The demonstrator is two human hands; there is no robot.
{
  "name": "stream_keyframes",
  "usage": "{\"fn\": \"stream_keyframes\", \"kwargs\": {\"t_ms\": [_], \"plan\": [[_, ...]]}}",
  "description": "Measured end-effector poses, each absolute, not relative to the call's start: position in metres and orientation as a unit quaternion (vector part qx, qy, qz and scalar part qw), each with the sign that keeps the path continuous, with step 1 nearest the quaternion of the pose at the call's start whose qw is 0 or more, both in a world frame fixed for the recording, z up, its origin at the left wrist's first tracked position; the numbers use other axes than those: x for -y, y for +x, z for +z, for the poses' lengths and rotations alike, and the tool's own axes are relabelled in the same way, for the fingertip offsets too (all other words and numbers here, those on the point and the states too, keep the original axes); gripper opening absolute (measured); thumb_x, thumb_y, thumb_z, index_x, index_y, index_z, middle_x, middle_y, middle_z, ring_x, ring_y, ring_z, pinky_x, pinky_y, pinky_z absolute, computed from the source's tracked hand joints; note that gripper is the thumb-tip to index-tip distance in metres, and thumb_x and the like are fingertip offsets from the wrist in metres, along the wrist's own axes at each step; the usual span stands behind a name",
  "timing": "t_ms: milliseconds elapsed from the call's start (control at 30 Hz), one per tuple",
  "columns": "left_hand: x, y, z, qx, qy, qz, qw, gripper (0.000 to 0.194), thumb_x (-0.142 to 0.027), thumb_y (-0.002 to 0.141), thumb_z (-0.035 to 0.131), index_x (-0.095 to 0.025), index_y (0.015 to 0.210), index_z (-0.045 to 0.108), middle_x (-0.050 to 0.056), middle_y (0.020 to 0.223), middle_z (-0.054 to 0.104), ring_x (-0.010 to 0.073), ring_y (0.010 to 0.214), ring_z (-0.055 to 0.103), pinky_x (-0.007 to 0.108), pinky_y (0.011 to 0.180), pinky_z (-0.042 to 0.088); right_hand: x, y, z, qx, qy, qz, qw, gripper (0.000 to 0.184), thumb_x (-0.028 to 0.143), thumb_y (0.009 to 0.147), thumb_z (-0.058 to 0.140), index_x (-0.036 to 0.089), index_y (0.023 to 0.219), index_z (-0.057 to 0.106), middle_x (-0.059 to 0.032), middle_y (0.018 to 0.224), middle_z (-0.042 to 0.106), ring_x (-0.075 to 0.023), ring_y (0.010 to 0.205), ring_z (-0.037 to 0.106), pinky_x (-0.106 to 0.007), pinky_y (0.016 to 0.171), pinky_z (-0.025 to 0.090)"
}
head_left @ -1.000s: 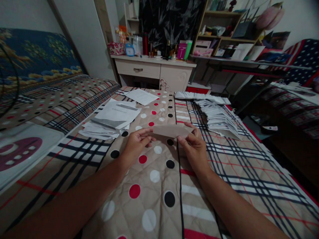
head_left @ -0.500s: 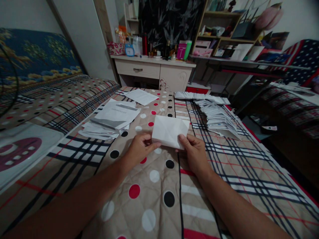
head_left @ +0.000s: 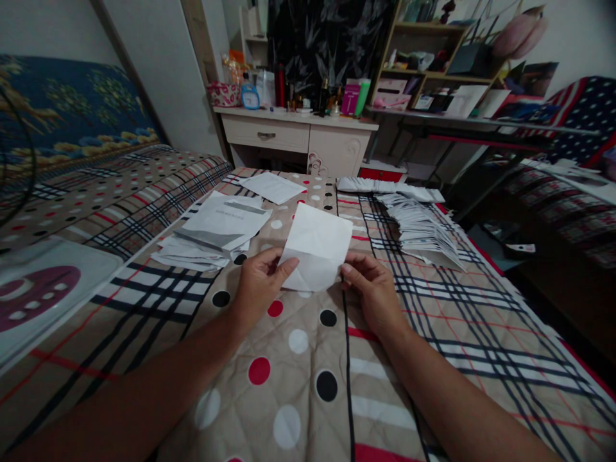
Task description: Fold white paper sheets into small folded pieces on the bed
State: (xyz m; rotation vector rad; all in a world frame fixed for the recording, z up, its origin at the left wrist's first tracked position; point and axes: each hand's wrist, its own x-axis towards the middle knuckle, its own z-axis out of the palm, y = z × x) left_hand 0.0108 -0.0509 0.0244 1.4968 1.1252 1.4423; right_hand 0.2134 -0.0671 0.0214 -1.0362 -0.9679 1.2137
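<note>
A white sheet of paper (head_left: 321,239) with a crease across its middle is held just above the quilt (head_left: 296,337), its lower part nearer to me looking greyer. My left hand (head_left: 262,277) pinches its left edge, thumb on top and fingers underneath. At the lower right edge, my right hand (head_left: 369,282) is closed on the paper between thumb and bent fingers; part of those fingers is hidden. To the left lies a pile of printed papers (head_left: 212,231), and beyond it a single sheet (head_left: 273,187).
A fanned row of folded white papers (head_left: 421,228) lies to the right, with another white bundle (head_left: 389,187) behind it. A plastic-wrapped package (head_left: 52,289) sits at the left edge. Beyond the bed stands a dresser (head_left: 283,135) with bottles on top.
The paper, earlier a low, folded-looking rectangle, now stands taller with a crease showing across it. My left hand has moved slightly up and left; my right hand has shifted to the paper's right edge.
</note>
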Motion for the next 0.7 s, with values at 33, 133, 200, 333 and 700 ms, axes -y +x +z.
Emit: {"fn": "stream_keyframes", "kwargs": {"t_ms": [33, 133, 200, 333, 700], "plan": [[0.052, 0.009, 0.026, -0.441, 0.608, 0.581, 0.313, 0.009, -0.027, 0.079, 0.072, -0.02, 0.083, 0.076, 0.004, 0.085, 0.07, 0.0178, 0.08, 0.062, 0.028, 0.073, 0.05, 0.066, 0.214, 0.021, 0.421, -0.45, 0.509, 0.601, 0.029, 0.031, 0.07, 0.08, 0.022, 0.096, 0.07, -0.0016, 0.094, 0.071, -0.0128, 0.073, 0.063, -0.021, 0.058, 0.049], [0.053, 0.003, 0.031, -0.405, 0.677, 0.598, 0.142, 0.021, -0.009, 0.078, 0.066, -0.025, 0.084, 0.078, 0.003, 0.096, 0.069, 0.0184, 0.092, 0.061, 0.03, 0.083, 0.049, 0.065, 0.214, 0.021, 0.437, -0.444, 0.476, 0.621, 0.038, 0.026, 0.069, 0.079, 0.024, 0.105, 0.066, -0.0037, 0.11, 0.069, -0.0168, 0.092, 0.065, -0.026, 0.071, 0.053], [0.052, 0.0, 0.033, -0.372, 0.715, 0.587, 0.083, 0.035, 0.001, 0.076, 0.058, -0.027, 0.08, 0.078, 0.002, 0.101, 0.069, 0.0185, 0.098, 0.06, 0.033, 0.088, 0.049, 0.065, 0.213, 0.022, 0.454, -0.437, 0.46, 0.626, 0.045, 0.021, 0.066, 0.08, 0.024, 0.107, 0.064, -0.0037, 0.106, 0.071, -0.0183, 0.094, 0.066, -0.029, 0.077, 0.054], [0.047, 0.001, 0.03, -0.361, 0.762, 0.536, 0.047, 0.043, 0.011, 0.068, 0.052, -0.024, 0.072, 0.076, 0.003, 0.101, 0.069, 0.0196, 0.102, 0.059, 0.039, 0.092, 0.048, 0.068, 0.208, 0.024, 0.488, -0.442, 0.463, 0.593, 0.055, 0.016, 0.062, 0.079, 0.025, 0.113, 0.06, -0.0025, 0.096, 0.073, -0.0184, 0.084, 0.068, -0.028, 0.073, 0.055], [0.049, -0.001, 0.013, -0.357, 0.907, 0.214, 0.057, 0.055, 0.0, 0.077, 0.053, -0.034, 0.116, 0.071, 0.002, 0.132, 0.063, 0.0249, 0.122, 0.054, 0.053, 0.105, 0.04, 0.06, 0.225, 0.004, 0.687, -0.489, 0.227, 0.487, 0.027, 0.007, 0.069, 0.07, 0.025, 0.088, 0.075, -0.0094, 0.126, 0.057, -0.0273, 0.12, 0.054, -0.047, 0.1, 0.045]]}}
